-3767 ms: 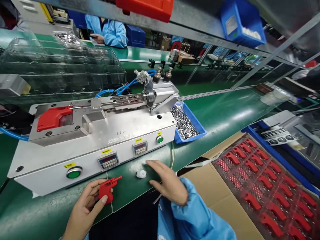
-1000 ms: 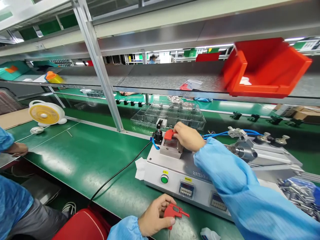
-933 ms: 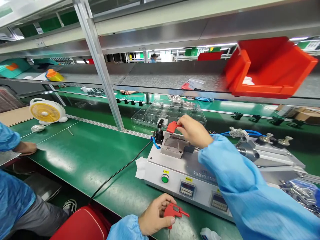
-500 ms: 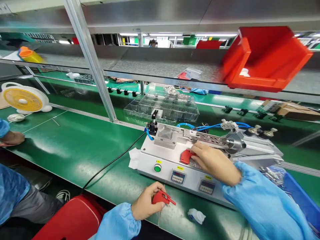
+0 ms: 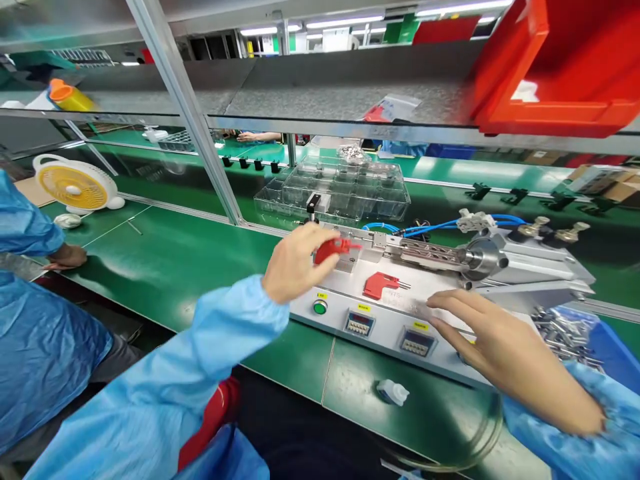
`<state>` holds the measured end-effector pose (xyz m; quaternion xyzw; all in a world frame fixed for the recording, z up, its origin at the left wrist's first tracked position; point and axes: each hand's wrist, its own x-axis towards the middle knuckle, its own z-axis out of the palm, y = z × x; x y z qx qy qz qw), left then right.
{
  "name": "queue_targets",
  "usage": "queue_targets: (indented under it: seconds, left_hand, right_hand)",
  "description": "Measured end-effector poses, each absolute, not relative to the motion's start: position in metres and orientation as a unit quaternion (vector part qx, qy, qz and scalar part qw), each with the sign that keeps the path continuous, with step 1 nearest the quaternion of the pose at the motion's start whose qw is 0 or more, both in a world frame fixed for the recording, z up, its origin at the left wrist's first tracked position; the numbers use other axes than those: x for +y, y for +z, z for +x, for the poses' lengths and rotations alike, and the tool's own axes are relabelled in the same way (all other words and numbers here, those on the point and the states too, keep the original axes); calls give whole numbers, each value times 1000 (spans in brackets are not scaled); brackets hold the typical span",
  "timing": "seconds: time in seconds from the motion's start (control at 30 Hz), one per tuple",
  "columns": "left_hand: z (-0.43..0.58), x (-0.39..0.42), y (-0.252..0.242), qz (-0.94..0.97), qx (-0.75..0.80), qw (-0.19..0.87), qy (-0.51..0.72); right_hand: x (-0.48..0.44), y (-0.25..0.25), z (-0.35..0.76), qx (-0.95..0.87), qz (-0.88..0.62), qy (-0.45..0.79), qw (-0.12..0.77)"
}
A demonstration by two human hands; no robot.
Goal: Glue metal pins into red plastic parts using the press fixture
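Note:
My left hand [image 5: 293, 262] is raised over the left end of the silver press machine [image 5: 430, 293] and pinches a red plastic part [image 5: 333, 249] just above the machine's metal nest. A second red part [image 5: 379, 285] lies loose on the machine's flat top. My right hand [image 5: 505, 350] hovers over the machine's right front with fingers stretched out and nothing in it, a short way right of that loose part. Both arms wear blue sleeves.
A small white cap [image 5: 393, 391] lies on the green belt [image 5: 165, 267] before the machine. A blue bin of metal pins [image 5: 575, 330] sits right. Clear trays [image 5: 340, 190] stand behind. A co-worker's blue sleeve and hand [image 5: 65, 257] are at left, near a yellow fan [image 5: 75, 190]. A red bin [image 5: 565, 67] hangs above.
My right hand laid its red part on the machine top, let go and drew back to the right. My left hand rose from the belt edge to the nest with its red part.

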<state>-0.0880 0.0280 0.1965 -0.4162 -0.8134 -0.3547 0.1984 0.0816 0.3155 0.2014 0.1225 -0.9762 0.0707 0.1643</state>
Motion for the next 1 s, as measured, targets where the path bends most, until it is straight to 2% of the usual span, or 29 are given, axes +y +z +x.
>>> queue_targets:
  seconds: [0.17,0.3,0.6,0.83,0.9,1.0]
  left_hand:
    - [-124,78,226,-360,-921,117,-91]
    - [-124,94,227,-351,-933,77,-11]
    - [-123,74,204,-402,-903,142,-46]
    - [-74,14,172,-507,-824,196,-158]
    - [-58,2,155,-538,-808,180,-157]
    - [-52,-3,135,-560,-814,123,-94]
  right_hand:
    - [321,191,105,-979,97,94,156]
    - [329,190,130,-980,83,80,164]
    - [340,178,141,-976,89,87,181]
    - [343,145,148,-963,84,8,258]
    - [344,135,152,-961,83,8,262]
    - [343,128,155,-968,57,34,242]
